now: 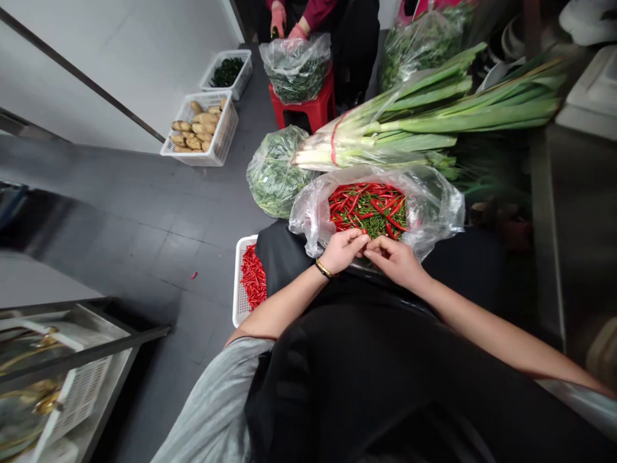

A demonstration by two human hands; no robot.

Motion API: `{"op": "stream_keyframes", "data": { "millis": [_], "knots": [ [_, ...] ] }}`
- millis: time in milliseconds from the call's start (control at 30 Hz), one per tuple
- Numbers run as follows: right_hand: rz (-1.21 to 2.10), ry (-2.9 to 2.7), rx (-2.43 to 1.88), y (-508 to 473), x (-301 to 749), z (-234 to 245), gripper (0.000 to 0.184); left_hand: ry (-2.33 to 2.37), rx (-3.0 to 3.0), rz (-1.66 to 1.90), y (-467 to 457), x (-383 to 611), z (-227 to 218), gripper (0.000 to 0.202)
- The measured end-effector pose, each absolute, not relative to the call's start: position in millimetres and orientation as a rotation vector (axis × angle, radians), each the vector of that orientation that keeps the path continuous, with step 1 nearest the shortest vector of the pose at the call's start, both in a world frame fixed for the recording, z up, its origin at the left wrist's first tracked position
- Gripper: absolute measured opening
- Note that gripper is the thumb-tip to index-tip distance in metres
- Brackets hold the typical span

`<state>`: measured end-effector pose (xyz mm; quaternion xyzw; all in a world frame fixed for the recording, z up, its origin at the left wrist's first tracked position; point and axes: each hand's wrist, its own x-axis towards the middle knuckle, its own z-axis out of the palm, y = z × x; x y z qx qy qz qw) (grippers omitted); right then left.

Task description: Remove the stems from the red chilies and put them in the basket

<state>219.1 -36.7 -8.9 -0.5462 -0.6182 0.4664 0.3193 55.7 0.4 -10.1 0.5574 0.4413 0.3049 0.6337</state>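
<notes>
Over the near rim of an open clear plastic bag (436, 202), my two hands meet with fingertips almost touching. My left hand (343, 249), with a bracelet at the wrist, is closed in a pinch, and a bit of red chili pepper (365, 231) shows at its fingertips. Thumb and fingers of my right hand (396, 258) are pinched together right beside it; what lies between them is hidden. Inside the bag is a heap of red chilies (349, 199) with many green stems (375, 222). By my left leg, a white basket (237, 289) holds red chilies without visible stems.
Leeks (385, 128) tied with a red band lie beyond the bag, beside a bag of leafy greens (277, 170). Potatoes fill a white crate (219, 145). A co-worker's gloved hands (289, 26) are over a bag on a red stool (308, 106). Metal shelving (120, 347) stands at left.
</notes>
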Motion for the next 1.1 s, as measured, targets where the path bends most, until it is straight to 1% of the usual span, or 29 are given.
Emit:
{"op": "stream_keyframes", "data": {
  "millis": [67,133,200,267,333,400,467,533,600,667,733,833,900,1000,1033,1100],
  "knots": [
    [1.437,-1.617,-1.422,-31.1,224.0,-13.9,0.034,0.981,1.27,0.629,2.0,55.3,-17.7,0.042],
    [1.652,-1.562,-1.418,-22.9,231.0,-20.9,0.043,0.915,1.344,0.517,0.8,48.9,-17.0,0.039],
    [1.694,-1.652,-1.383,-16.2,235.1,-26.2,0.048,0.811,1.411,0.39,-0.7,43.0,-13.9,0.036],
    [1.51,-1.919,-1.32,-12.2,235.0,-26.9,0.049,0.735,1.334,0.291,-1.1,40.9,-13.0,0.035],
    [1.128,-2.183,-1.342,-8.8,232.3,-23.1,0.05,0.723,1.117,0.254,-0.5,42.8,-15.4,0.038],
    [0.718,-2.363,-1.498,-2.8,229.1,-17.6,0.05,0.745,0.89,0.267,0.7,46.7,-19.3,0.042],
    [0.417,-2.495,-1.712,8.0,225.5,-14.2,0.049,0.758,0.727,0.282,2.2,49.8,-22.2,0.04],
    [0.253,-2.614,-1.838,22.4,219.6,-15.1,0.045,0.784,0.628,0.329,4.7,49.4,-23.4,0.034],
    [0.184,-2.736,-1.817,37.6,209.2,-21.0,0.04,0.877,0.562,0.491,9.2,44.8,-24.6,0.023],
    [0.198,-2.854,-1.746,50.9,194.2,-30.4,0.038,1.004,0.514,0.731,15.2,37.8,-27.4,0.015],
    [0.271,-2.943,-1.736,61.3,178.8,-40.0,0.038,1.115,0.515,0.923,21.6,31.7,-32.1,0.011],
    [0.359,-3.006,-1.754,71.5,168.2,-47.0,0.036,1.22,0.708,1.011,30.4,27.6,-39.9,0.01],
    [0.374,-2.993,-1.746,75.4,175.4,-44.0,0.034,1.258,0.999,1.006,35.9,28.0,-43.6,0.013],
    [0.474,-2.905,-1.668,77.7,203.2,-30.4,0.032,1.223,1.548,0.867,43.3,31.6,-46.9,0.027],
    [0.58,-2.856,-1.608,77.5,214.1,-25.2,0.031,1.17,1.686,0.777,44.9,33.4,-47.8,0.03],
    [0.917,-2.718,-1.47,75.0,233.2,-16.9,0.03,1.01,1.79,0.59,45.7,37.8,-49.8,0.031]
  ]
}}
